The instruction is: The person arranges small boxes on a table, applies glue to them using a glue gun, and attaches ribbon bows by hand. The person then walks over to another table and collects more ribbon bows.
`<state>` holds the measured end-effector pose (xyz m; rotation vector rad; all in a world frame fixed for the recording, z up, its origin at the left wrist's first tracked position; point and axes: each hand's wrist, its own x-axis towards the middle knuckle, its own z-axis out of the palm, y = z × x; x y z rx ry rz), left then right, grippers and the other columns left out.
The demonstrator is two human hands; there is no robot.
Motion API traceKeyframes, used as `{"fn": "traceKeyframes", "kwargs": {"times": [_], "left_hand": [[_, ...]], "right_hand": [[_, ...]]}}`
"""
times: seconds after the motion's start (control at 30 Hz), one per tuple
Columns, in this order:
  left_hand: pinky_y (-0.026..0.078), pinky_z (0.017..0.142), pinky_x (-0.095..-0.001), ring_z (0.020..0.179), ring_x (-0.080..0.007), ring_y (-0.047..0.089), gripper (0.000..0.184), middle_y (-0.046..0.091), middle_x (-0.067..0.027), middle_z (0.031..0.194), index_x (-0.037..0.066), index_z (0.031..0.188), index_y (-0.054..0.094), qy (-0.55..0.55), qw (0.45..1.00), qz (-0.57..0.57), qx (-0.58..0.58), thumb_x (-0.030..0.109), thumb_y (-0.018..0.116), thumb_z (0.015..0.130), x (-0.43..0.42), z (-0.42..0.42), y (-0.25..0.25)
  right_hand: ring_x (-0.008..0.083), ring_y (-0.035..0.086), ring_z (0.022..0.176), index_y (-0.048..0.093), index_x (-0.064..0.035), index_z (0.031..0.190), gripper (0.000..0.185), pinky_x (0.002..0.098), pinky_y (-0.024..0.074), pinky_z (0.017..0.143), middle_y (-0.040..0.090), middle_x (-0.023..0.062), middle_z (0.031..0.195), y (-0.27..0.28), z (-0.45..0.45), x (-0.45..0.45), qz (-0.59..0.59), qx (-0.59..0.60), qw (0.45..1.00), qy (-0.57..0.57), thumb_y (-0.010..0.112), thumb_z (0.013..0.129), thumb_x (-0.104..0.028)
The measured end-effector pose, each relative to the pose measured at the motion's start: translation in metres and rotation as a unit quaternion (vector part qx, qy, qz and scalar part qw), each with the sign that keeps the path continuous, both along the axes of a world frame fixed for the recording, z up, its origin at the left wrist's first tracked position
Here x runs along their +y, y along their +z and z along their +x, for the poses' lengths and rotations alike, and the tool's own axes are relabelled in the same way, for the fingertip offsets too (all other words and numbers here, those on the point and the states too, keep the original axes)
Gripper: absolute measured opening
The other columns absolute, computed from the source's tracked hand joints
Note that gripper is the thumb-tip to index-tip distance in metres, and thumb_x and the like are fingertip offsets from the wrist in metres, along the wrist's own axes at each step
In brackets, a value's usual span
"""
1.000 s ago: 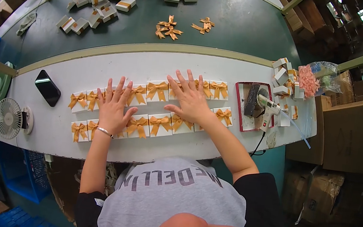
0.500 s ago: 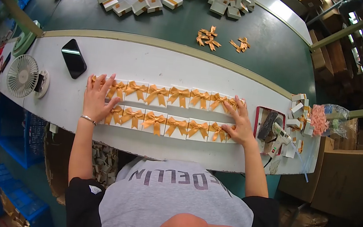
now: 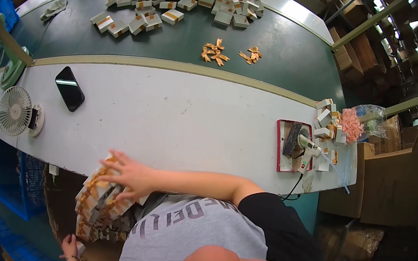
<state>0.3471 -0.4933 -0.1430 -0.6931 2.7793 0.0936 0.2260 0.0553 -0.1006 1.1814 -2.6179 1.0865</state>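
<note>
My right arm reaches across my body to the left. Its hand (image 3: 128,175), fingers spread, lies against a cluster of small white gift boxes with gold bows (image 3: 100,190) at the table's front edge. These boxes are tilted and bunched together over an open brown carton (image 3: 58,193), where more boxes show below. Low at the carton's near left side is my left hand (image 3: 70,249), wearing a bracelet. Its fingers are bent close together beside a small white piece, and what they grip is not clear.
On the white table (image 3: 184,122) are a black phone (image 3: 70,88), a small fan (image 3: 15,111) and a red-rimmed tray (image 3: 280,144) with a glue gun (image 3: 310,152). Loose gold bows (image 3: 215,52) and piled boxes (image 3: 172,16) occupy the green surface behind. Blue crates (image 3: 12,184) stand lower left.
The two rows of bowed boxes have left the tabletop and are now bunched at the carton. Both hands moved left and toward me, the left one down beside the carton. My view has shifted.
</note>
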Motion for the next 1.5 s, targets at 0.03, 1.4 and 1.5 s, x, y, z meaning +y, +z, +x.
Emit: {"fn": "traceKeyframes", "kwargs": {"times": [0.03, 1.4, 1.5], "left_hand": [[0.024, 0.114, -0.0699, 0.13, -0.0343, 0.061, 0.05, 0.07, -0.0118, 0.133, 0.01, 0.141, 0.065, 0.056, 0.993, -0.052, -0.095, 0.037, 0.07, 0.098, 0.001, 0.017, -0.004], [0.046, 0.074, -0.0426, 0.081, -0.0335, 0.054, 0.012, 0.056, -0.0147, 0.087, 0.001, 0.091, 0.057, -0.491, 0.729, 0.335, 0.339, 0.001, 0.068, 0.094, 0.343, -0.212, 0.022], [0.046, 0.075, -0.0439, 0.083, -0.0329, 0.054, 0.012, 0.057, -0.0152, 0.089, 0.001, 0.093, 0.057, -0.536, 0.712, 0.401, 0.212, 0.007, 0.066, 0.098, 0.329, -0.216, 0.006]], "right_hand": [[0.0579, 0.017, 0.153, 0.047, -0.0229, 0.156, 0.075, 0.0625, 0.0248, 0.125, 0.029, 0.0244, 0.166, 0.011, 0.002, -0.01, -0.021, -0.005, 1.0, 0.005, 0.071, 0.092, -0.053], [0.0357, 0.054, 0.133, 0.065, -0.0063, 0.124, 0.041, 0.0493, 0.0461, 0.108, 0.062, 0.0139, 0.131, 0.025, 0.029, 0.292, 0.002, 0.124, 0.86, -0.494, 0.071, 0.084, -0.005], [0.0331, 0.058, 0.129, 0.069, -0.0062, 0.115, 0.033, 0.0473, 0.0491, 0.103, 0.064, 0.0122, 0.125, 0.026, 0.145, 0.241, 0.023, 0.119, 0.852, -0.509, 0.07, 0.083, -0.002]]}}
